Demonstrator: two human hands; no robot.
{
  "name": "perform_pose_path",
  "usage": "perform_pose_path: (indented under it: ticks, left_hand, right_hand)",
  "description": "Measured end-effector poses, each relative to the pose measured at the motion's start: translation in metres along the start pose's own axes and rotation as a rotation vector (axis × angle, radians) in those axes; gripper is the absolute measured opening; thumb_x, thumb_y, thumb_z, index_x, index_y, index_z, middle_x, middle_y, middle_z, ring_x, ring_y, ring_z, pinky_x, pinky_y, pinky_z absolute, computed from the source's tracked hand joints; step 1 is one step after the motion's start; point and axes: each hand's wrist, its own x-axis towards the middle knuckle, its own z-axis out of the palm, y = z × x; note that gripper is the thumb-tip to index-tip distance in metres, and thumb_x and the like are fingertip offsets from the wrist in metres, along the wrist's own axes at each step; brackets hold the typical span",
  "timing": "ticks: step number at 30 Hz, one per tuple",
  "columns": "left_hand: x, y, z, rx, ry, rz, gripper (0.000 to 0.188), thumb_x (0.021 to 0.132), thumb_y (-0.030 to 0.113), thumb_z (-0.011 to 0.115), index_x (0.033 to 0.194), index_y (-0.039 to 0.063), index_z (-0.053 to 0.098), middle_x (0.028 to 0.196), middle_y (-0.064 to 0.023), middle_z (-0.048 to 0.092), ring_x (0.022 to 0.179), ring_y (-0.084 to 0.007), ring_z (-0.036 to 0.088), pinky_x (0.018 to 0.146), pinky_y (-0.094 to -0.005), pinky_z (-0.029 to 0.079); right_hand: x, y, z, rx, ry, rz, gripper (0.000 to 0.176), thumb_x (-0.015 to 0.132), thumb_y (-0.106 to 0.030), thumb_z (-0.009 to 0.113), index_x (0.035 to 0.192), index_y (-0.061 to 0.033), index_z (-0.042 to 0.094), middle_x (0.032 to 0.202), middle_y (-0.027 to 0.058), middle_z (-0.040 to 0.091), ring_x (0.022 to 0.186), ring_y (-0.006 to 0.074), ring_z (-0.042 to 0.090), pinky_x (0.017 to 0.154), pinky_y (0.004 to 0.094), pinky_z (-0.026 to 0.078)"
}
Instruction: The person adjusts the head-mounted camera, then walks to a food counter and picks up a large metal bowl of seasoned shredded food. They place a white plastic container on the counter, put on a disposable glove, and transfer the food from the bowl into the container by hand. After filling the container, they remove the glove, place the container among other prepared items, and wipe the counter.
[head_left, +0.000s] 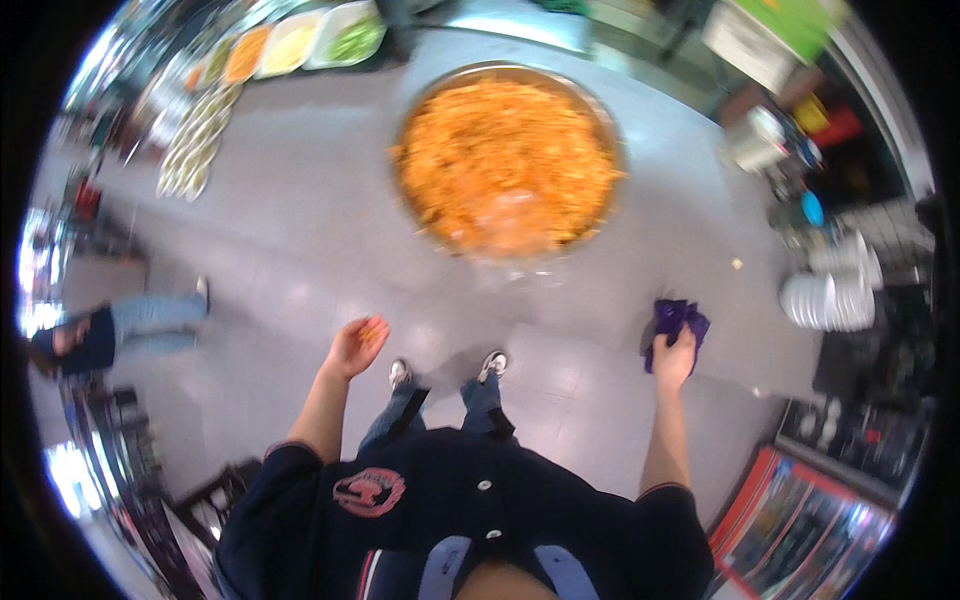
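Note:
Before me a wide metal bowl is heaped with shredded orange food. Clear film or plastic seems to lie over the near part of the heap, but blur keeps its outline uncertain. My left hand is palm up and cupped, apart from the bowl on its near left side. Small orange bits sit in that palm. To the right, my right hand grips a bunched purple cloth. Whether the cloth touches the grey worktop I cannot tell.
White trays of cut vegetables and several small pale dishes stand at the far left. Stacked white plates line the right side. A small pale scrap lies nearby. Another person stands at the left.

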Motion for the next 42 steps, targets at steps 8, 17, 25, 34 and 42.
perform_pose_path:
  ticks: [8, 17, 25, 34, 42]
  left_hand:
    - [-0.013, 0.008, 0.000, -0.125, -0.025, -0.013, 0.026, 0.096, 0.014, 0.043, 0.104, -0.005, 0.058, 0.101, -0.0174, 0.064, 0.096, -0.0298, 0.063, 0.089, -0.0365, 0.053]
    - [0.012, 0.093, -0.079, -0.288, -0.203, -0.250, 0.028, 0.095, 0.017, 0.046, 0.105, -0.004, 0.059, 0.102, -0.0175, 0.065, 0.095, -0.0308, 0.064, 0.085, -0.0374, 0.055]
    - [-0.001, 0.160, -0.132, -0.287, -0.167, -0.260, 0.028, 0.095, 0.018, 0.044, 0.107, -0.004, 0.058, 0.100, -0.0176, 0.065, 0.092, -0.0289, 0.065, 0.084, -0.0359, 0.055]
    - [-0.003, 0.199, -0.153, -0.264, -0.134, -0.300, 0.030, 0.095, 0.019, 0.043, 0.107, -0.004, 0.058, 0.101, -0.0180, 0.064, 0.094, -0.0297, 0.065, 0.084, -0.0360, 0.055]
    - [0.042, 0.222, -0.109, -0.197, -0.301, -0.385, 0.030, 0.096, 0.019, 0.043, 0.106, -0.003, 0.059, 0.100, -0.0173, 0.065, 0.094, -0.0289, 0.065, 0.084, -0.0359, 0.055]
  right_hand:
    - [-0.087, -0.245, 0.102, 0.360, -0.175, -0.435, 0.044, 0.075, -0.024, 0.061, 0.111, 0.0020, 0.057, 0.104, 0.0245, 0.061, 0.099, 0.0378, 0.058, 0.084, 0.0431, 0.048]
    - [-0.073, -0.469, 0.150, 0.032, -0.409, -0.845, 0.095, 0.070, -0.046, 0.074, 0.143, -0.0064, 0.028, 0.142, 0.0169, 0.038, 0.138, 0.0328, 0.025, 0.110, 0.0522, 0.023]
    - [-0.018, -0.437, 0.165, -0.076, -0.337, -0.748, 0.079, 0.067, -0.015, 0.076, 0.138, -0.0161, 0.041, 0.151, 0.0075, 0.028, 0.139, 0.0291, 0.025, 0.110, 0.0488, 0.025]
    - [-0.085, -0.564, 0.229, 0.338, -0.364, -0.985, 0.056, 0.058, 0.003, 0.066, 0.112, -0.0075, 0.059, 0.129, 0.0085, 0.056, 0.124, 0.0271, 0.048, 0.104, 0.0412, 0.037]
    - [-0.159, -0.379, 0.111, 0.092, -0.419, -0.525, 0.045, 0.065, 0.006, 0.062, 0.109, -0.0038, 0.059, 0.120, 0.0125, 0.059, 0.112, 0.0324, 0.055, 0.095, 0.0390, 0.045]
